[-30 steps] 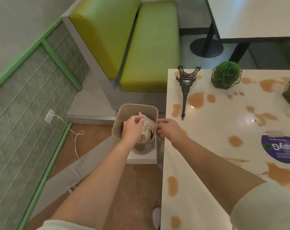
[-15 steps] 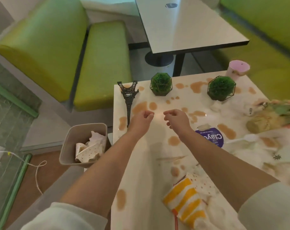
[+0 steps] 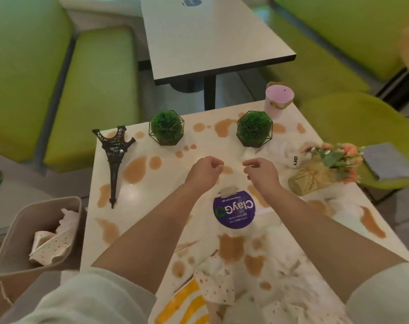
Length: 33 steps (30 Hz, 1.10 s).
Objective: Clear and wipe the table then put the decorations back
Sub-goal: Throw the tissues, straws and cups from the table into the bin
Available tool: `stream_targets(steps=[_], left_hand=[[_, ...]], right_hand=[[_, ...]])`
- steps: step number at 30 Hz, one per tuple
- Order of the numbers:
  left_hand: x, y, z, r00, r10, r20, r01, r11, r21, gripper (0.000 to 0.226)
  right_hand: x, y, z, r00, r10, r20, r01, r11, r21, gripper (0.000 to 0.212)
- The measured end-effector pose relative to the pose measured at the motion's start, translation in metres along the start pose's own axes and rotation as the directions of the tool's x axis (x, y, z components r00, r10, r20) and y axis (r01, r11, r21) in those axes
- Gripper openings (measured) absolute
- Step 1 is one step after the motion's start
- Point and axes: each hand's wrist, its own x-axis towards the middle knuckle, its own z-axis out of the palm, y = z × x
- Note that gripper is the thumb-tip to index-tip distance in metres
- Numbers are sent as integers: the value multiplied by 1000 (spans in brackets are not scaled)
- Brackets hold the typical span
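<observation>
The white table (image 3: 152, 206) is covered in brown spill stains. Both my hands hover over its middle and hold nothing: my left hand (image 3: 204, 170) is curled into a fist, and my right hand (image 3: 262, 170) is loosely curled. Along the far edge stand a black Eiffel tower model (image 3: 114, 160), two green plant balls in wire frames (image 3: 167, 127) (image 3: 254, 128) and a pink cup (image 3: 279, 100). A wrapped flower bouquet (image 3: 320, 169) lies at the right beside crumpled tissues (image 3: 283, 150). Dotted napkins (image 3: 217, 281) and a yellow-striped cloth (image 3: 187, 305) lie near me.
A beige bin (image 3: 16, 237) with crumpled paper in it stands on the floor left of the table. A purple round sticker (image 3: 234, 210) is on the tabletop. Green benches (image 3: 93, 90) flank another table (image 3: 210, 43) beyond. A grey notebook (image 3: 388, 162) lies on the chair to the right.
My hands left the bin, where they dropped crumpled paper, and moved right over the table's middle. My view swung from the bin to the whole tabletop.
</observation>
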Motion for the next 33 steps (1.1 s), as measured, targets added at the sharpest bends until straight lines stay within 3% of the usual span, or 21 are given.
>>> stream_targets(steps=[9, 13, 16, 19, 22, 24, 26, 28, 31, 33], left_hand=[[49, 21, 61, 991, 129, 40, -135, 954, 266, 29], [67, 23, 81, 982, 157, 102, -181, 933, 310, 48], [79, 21, 94, 960, 240, 147, -278, 883, 377, 63], [85, 19, 101, 938, 292, 187, -347, 789, 506, 66], [87, 21, 103, 926, 349, 141, -361, 715, 599, 58], [89, 21, 103, 934, 337, 120, -341, 738, 582, 50], [91, 20, 102, 948, 301, 103, -306, 775, 553, 42], [90, 18, 99, 958, 283, 53, -266, 800, 538, 37], [85, 19, 90, 958, 276, -75, -199, 832, 518, 40], [77, 19, 79, 962, 238, -135, -155, 882, 445, 35]], right_hand=[[81, 30, -61, 994, -99, -35, 76, 911, -406, 27], [108, 35, -71, 975, -200, 98, 204, 627, -752, 43], [120, 32, -70, 959, -209, 191, 269, 460, -846, 63], [126, 32, -64, 956, -154, 250, 290, 370, -882, 71], [129, 34, -58, 956, -137, 260, 291, 316, -903, 49], [127, 37, -54, 950, -184, 251, 299, 314, -901, 27], [122, 41, -50, 936, -222, 274, 332, 294, -896, 19], [119, 46, -45, 923, -273, 272, 361, 365, -858, 26], [110, 40, -43, 943, -317, 97, 305, 716, -628, 32], [100, 28, -39, 955, -294, 29, 274, 845, -459, 29]])
